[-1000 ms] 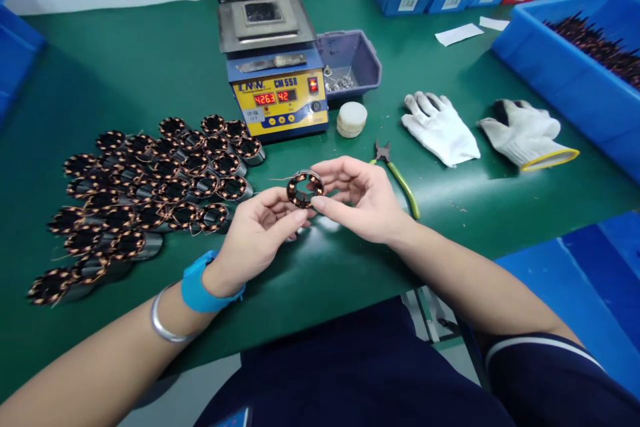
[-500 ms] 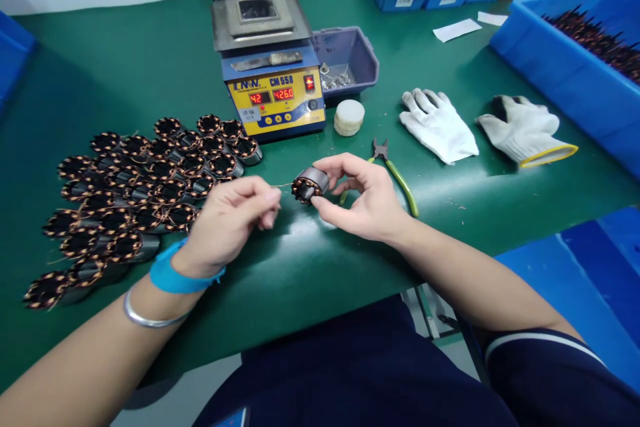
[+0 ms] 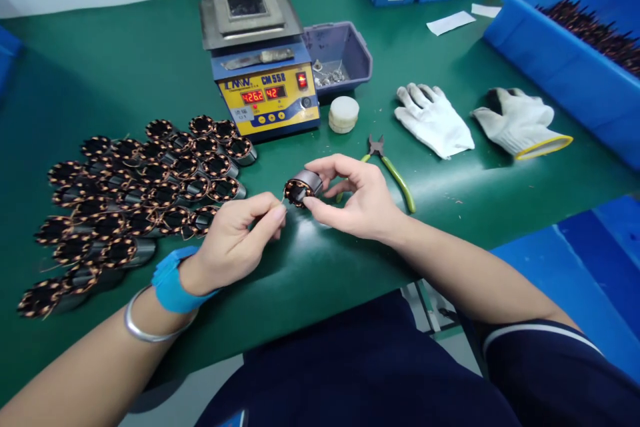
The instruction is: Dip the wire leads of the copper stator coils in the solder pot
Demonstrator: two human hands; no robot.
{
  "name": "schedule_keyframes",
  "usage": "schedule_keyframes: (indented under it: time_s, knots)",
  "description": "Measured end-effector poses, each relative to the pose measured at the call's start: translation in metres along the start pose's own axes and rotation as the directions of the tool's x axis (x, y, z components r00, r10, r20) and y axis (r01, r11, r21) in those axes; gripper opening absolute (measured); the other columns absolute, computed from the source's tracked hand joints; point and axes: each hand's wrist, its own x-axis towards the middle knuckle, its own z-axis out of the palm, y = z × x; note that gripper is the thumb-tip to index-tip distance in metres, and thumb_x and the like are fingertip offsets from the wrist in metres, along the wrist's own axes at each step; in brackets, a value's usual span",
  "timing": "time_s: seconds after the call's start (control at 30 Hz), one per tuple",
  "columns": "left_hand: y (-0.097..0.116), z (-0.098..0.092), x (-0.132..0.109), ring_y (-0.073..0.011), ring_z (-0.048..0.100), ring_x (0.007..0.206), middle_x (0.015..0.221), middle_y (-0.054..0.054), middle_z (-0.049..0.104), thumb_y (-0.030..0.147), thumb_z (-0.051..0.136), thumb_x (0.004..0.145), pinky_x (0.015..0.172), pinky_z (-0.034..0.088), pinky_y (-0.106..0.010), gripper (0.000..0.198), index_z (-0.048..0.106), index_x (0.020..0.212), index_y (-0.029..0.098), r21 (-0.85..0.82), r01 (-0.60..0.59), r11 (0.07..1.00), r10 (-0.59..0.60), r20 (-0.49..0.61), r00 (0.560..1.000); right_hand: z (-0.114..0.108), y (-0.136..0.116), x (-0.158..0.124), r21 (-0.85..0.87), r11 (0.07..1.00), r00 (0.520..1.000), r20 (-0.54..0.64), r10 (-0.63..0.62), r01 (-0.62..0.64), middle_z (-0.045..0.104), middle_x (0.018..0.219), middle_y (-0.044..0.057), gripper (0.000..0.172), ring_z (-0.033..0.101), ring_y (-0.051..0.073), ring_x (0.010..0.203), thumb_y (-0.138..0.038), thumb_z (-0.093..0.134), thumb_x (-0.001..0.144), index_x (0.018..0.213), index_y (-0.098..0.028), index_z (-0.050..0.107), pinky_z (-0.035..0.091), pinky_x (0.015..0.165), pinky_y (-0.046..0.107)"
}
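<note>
My right hand (image 3: 355, 197) is closed round a small motor stator (image 3: 302, 187), a dark ring wound with copper coils, held just above the green mat (image 3: 125, 60). My left hand (image 3: 240, 233) sits right beside it, thumb and forefinger pinched at a thin copper wire end coming off the stator's left side. A blue wristband and a metal bangle are on my left wrist. Several more stators (image 3: 135, 193) lie in rows on the mat to the left of my hands.
A yellow-and-blue solder pot (image 3: 263, 73) with red digits stands behind my hands, a small purple bin (image 3: 350, 53) beside it. Green-handled cutters (image 3: 393, 170), a white round puck (image 3: 343, 113) and two white gloves (image 3: 435, 120) lie to the right. Blue bins (image 3: 560, 60) line the right and back.
One second ago both hands held the stator ring facing me. My right hand has turned it sideways, and my left hand has shifted to pinch the wire at its left.
</note>
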Motion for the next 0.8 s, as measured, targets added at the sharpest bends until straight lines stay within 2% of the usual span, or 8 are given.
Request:
schedule_keyframes:
  time_s: [0.07, 0.17, 0.27, 0.33, 0.47, 0.67, 0.73, 0.8]
  knots:
    - [-0.002, -0.003, -0.002, -0.0121, 0.042, 0.045, 0.047, 0.000, 0.046, 0.039, 0.052, 0.092, 0.046, 0.033, -0.027, 0.043, 0.048, 0.054, 0.020, -0.173, -0.006, 0.985, 0.006, 0.003, 1.000, -0.001, 0.001, 0.001, -0.008, 1.000, 1.000, -0.026, 0.016, -0.016, 0.065, 0.082, 0.003, 0.035, 0.059, 0.014, 0.074, -0.030, 0.072, 0.070, 0.101, -0.015, 0.064, 0.053, 0.062, 0.025]
    - [-0.006, 0.002, -0.002, -0.0117, 0.041, 0.044, 0.049, 0.000, 0.045, 0.052, 0.058, 0.087, 0.043, 0.030, -0.027, 0.045, 0.050, 0.056, 0.020, -0.311, -0.018, 0.950, -0.039, -0.176, 0.984, -0.002, 0.000, 0.002, 0.026, 0.999, 0.998, -0.052, 0.040, -0.039, 0.066, 0.083, 0.003, 0.035, 0.061, 0.014, 0.075, -0.032, 0.071, 0.071, 0.101, -0.015, 0.064, 0.053, 0.060, 0.024]
    - [-0.003, 0.011, 0.001, -0.0121, 0.051, 0.049, 0.062, -0.003, 0.060, 0.058, 0.058, 0.086, 0.042, 0.036, -0.024, 0.040, 0.062, 0.077, 0.019, -0.273, 0.090, 0.958, -0.120, -0.094, 0.988, -0.001, -0.002, 0.001, 0.052, 0.999, 0.999, -0.044, 0.005, -0.003, 0.067, 0.086, 0.004, 0.035, 0.062, 0.015, 0.077, -0.031, 0.071, 0.072, 0.102, -0.015, 0.063, 0.054, 0.062, 0.024]
    - [0.002, 0.014, 0.001, -0.0108, 0.053, 0.049, 0.061, -0.002, 0.060, 0.050, 0.058, 0.089, 0.044, 0.040, -0.022, 0.036, 0.061, 0.074, 0.018, -0.240, 0.110, 0.964, -0.123, -0.042, 0.991, 0.000, -0.003, 0.000, 0.058, 0.998, 0.999, -0.031, -0.020, 0.021, 0.067, 0.087, 0.004, 0.035, 0.063, 0.015, 0.078, -0.029, 0.072, 0.071, 0.102, -0.015, 0.063, 0.054, 0.063, 0.024]
    - [0.009, 0.012, -0.003, -0.0087, 0.051, 0.046, 0.060, 0.000, 0.057, 0.036, 0.058, 0.092, 0.042, 0.040, -0.022, 0.026, 0.060, 0.073, 0.019, -0.253, 0.009, 0.967, -0.055, -0.177, 0.983, 0.002, -0.007, -0.002, 0.087, 0.996, 0.999, -0.008, 0.035, -0.034, 0.068, 0.086, 0.004, 0.034, 0.064, 0.015, 0.077, -0.030, 0.072, 0.072, 0.102, -0.016, 0.064, 0.055, 0.063, 0.025]
    - [0.010, 0.020, -0.011, -0.0110, 0.048, 0.046, 0.055, 0.001, 0.050, 0.032, 0.057, 0.093, 0.044, 0.039, -0.028, 0.023, 0.058, 0.072, 0.022, -0.202, -0.251, 0.947, 0.149, -0.416, 0.897, 0.001, -0.008, -0.003, 0.080, 0.997, 1.000, -0.030, -0.003, 0.006, 0.069, 0.089, 0.004, 0.033, 0.064, 0.015, 0.078, -0.027, 0.072, 0.071, 0.101, -0.015, 0.066, 0.056, 0.066, 0.025]
    - [0.008, 0.022, -0.011, -0.0109, 0.045, 0.045, 0.053, 0.002, 0.046, 0.034, 0.058, 0.092, 0.043, 0.037, -0.028, 0.024, 0.056, 0.070, 0.023, -0.188, -0.290, 0.938, 0.154, -0.523, 0.838, 0.000, -0.007, -0.003, 0.043, 0.999, 0.999, -0.052, -0.003, 0.006, 0.069, 0.088, 0.004, 0.032, 0.063, 0.014, 0.076, -0.026, 0.071, 0.071, 0.101, -0.015, 0.067, 0.055, 0.064, 0.024]
    - [0.004, 0.022, -0.010, -0.0112, 0.044, 0.046, 0.053, 0.002, 0.045, 0.039, 0.058, 0.091, 0.045, 0.037, -0.029, 0.028, 0.054, 0.069, 0.023, -0.179, -0.266, 0.947, 0.127, -0.552, 0.824, 0.000, -0.005, -0.002, 0.028, 1.000, 0.998, -0.060, 0.000, 0.002, 0.069, 0.086, 0.004, 0.032, 0.063, 0.014, 0.075, -0.028, 0.071, 0.072, 0.101, -0.014, 0.066, 0.055, 0.062, 0.023]
